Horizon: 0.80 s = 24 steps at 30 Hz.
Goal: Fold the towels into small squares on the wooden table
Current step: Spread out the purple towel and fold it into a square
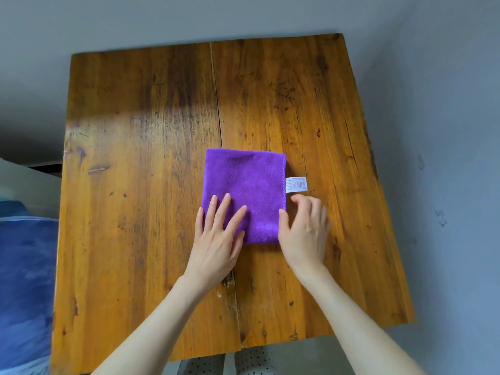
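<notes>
- Left hand (219, 240): fingers (222, 209) straight and spread, pressing flat on the near-left part of the folded purple microfibre towel (244, 190); thumb lies along the towel's near edge.
- Right hand (304, 234): fingers loosely curled at the towel's right stitched edge, thumb tip touching that edge near the near-right corner; the other fingertips are bent under and blurred, so I cannot tell whether they pinch the cloth or only rest beside it.
- Towel lies as a rough square, flat, about mid-width on the worn orange-brown wooden plank counter (135, 185), nearer the person than the far edge; its left side sits across the seam between the two planks.
- Small white care label (296, 184) sticks out of the towel's right edge, flat on the wood, just beyond the right fingertips.
- Bare wood runs all around the towel: wide to the left and far side, less to the right; the counter's right edge slants, the near edge is stepped at the seam.
- Both forearms cut off at the bottom of the view.
- Blue fabric (24, 288) at the left, cut off, unclear what it is.
- Spotted white cloth (230, 364) under the near edge, mostly hidden.
- Grey wall (446, 131) behind and right.
</notes>
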Each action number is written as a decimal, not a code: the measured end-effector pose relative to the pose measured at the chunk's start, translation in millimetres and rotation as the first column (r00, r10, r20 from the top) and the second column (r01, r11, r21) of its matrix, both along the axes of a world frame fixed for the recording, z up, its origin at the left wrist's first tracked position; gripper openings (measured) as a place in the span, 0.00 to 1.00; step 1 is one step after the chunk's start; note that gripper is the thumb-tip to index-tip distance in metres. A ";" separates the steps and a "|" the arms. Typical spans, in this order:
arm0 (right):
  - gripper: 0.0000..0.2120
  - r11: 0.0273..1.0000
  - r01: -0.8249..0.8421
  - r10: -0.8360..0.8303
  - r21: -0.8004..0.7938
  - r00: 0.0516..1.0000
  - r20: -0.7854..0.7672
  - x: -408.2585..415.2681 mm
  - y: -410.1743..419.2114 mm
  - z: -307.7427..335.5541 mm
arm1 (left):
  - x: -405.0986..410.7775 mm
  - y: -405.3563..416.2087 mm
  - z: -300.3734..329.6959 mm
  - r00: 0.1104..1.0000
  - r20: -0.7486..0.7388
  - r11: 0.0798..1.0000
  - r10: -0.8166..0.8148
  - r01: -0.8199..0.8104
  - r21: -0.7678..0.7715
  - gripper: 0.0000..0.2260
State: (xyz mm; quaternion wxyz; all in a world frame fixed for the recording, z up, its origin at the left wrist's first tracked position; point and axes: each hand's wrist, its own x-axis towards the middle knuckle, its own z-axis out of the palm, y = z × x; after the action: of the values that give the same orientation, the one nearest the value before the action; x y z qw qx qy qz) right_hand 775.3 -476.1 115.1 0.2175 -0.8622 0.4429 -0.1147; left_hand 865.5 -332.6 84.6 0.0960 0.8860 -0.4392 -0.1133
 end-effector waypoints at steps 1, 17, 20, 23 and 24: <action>0.14 0.986 -0.103 0.107 -0.134 0.994 0.021 4.6 1.3 -2.4 | 4.3 -1.5 1.4 1.000 0.006 0.999 0.001 -0.001 -0.040 0.21; 0.27 0.922 -0.365 0.342 -0.127 0.924 -0.172 51.1 -26.8 -61.4 | 79.6 -47.1 -22.7 0.989 0.119 0.996 -0.084 0.085 -0.005 0.30; 0.27 0.925 -0.362 0.345 -0.117 0.927 -0.146 53.5 -27.1 -59.5 | 80.9 -48.8 -21.9 0.988 0.120 0.995 -0.099 0.099 0.007 0.29; 0.25 0.909 -0.379 0.357 -0.171 0.923 -0.146 47.7 -24.0 -50.9 | 76.6 -45.3 -13.5 0.995 0.057 0.995 -0.084 0.087 -0.051 0.26; 0.25 0.902 -0.388 0.367 -0.188 0.920 -0.140 43.8 -20.9 -47.2 | 72.1 -42.1 -10.2 0.996 0.036 0.993 -0.076 0.079 -0.087 0.25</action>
State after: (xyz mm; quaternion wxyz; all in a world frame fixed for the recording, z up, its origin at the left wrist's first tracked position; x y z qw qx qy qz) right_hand 819.2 -497.0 67.9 0.1199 -0.9545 0.2631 -0.0730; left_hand 937.6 -374.7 74.4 0.1232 0.8649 -0.4794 -0.0830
